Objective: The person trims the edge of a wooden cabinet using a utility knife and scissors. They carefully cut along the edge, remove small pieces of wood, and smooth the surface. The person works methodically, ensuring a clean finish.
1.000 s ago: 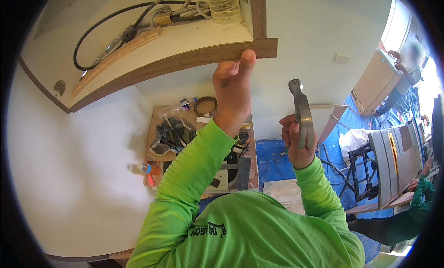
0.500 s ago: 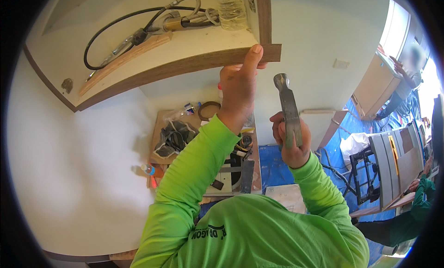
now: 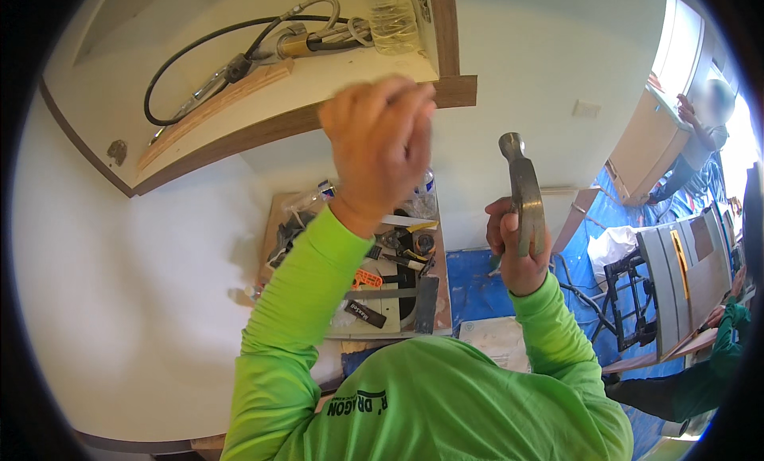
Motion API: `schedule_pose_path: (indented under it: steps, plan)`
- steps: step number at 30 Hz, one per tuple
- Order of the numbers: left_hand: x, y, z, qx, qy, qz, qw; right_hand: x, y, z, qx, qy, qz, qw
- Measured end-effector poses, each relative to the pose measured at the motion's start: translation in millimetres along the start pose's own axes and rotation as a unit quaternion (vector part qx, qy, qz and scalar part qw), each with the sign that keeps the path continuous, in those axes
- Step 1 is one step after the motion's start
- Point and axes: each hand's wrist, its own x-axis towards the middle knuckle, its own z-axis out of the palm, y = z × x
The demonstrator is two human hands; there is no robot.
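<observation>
My right hand (image 3: 521, 258) is closed around a claw hammer (image 3: 525, 192), whose metal head points up beside the wall. My left hand (image 3: 378, 146), smeared by motion, is raised in front of the dark wood edging strip (image 3: 270, 130) along the cabinet's lower front edge. Its fingers look bent, but blur hides whether they hold anything. To the right of that hand, the strip's end sticks out past the upright edging (image 3: 447, 31). The open cabinet (image 3: 366, 68) holds a looped black cable (image 3: 163, 67), a wooden strip (image 3: 215, 95) and a clear bottle (image 3: 390, 19).
Below my arms, a worktop (image 3: 436, 322) carries tools, a black strap and bottles. Blue sheeting (image 3: 477, 290) covers the floor. At the right stand a grey panelled piece (image 3: 684, 282) and a wooden cabinet (image 3: 649, 146), with one person beside each.
My left hand has let go of the strip's right end and moved left and slightly down. The hammer in my right hand has shifted a little to the right.
</observation>
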Motion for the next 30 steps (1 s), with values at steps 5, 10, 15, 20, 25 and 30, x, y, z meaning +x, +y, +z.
schedule_pose_path:
  steps: [5,10,15,20,25,30]
  plan:
    - [18.9,-29.4,2.9,0.023,-0.045,0.080,0.995,3.3,10.0,-2.8,-0.043,-0.029,-0.036,0.998]
    - [32.4,-33.0,-10.8,0.036,-0.126,0.094,0.987,11.8,10.3,9.3,-0.011,-0.061,-0.067,0.996]
    - [37.4,-45.5,-20.7,0.066,-0.163,0.106,0.979,15.7,5.0,17.9,-0.025,-0.066,-0.062,0.996]
    - [33.8,-52.6,-20.3,0.021,-0.155,0.167,0.974,22.1,4.1,22.3,-0.045,-0.071,-0.073,0.994]
    - [39.9,-59.8,-28.2,0.027,-0.199,0.151,0.968,31.5,3.1,31.3,-0.037,-0.066,-0.087,0.993]
    - [42.6,-108.6,-74.4,0.068,-0.266,0.142,0.951,32.5,-7.8,38.8,-0.056,-0.068,-0.079,0.993]
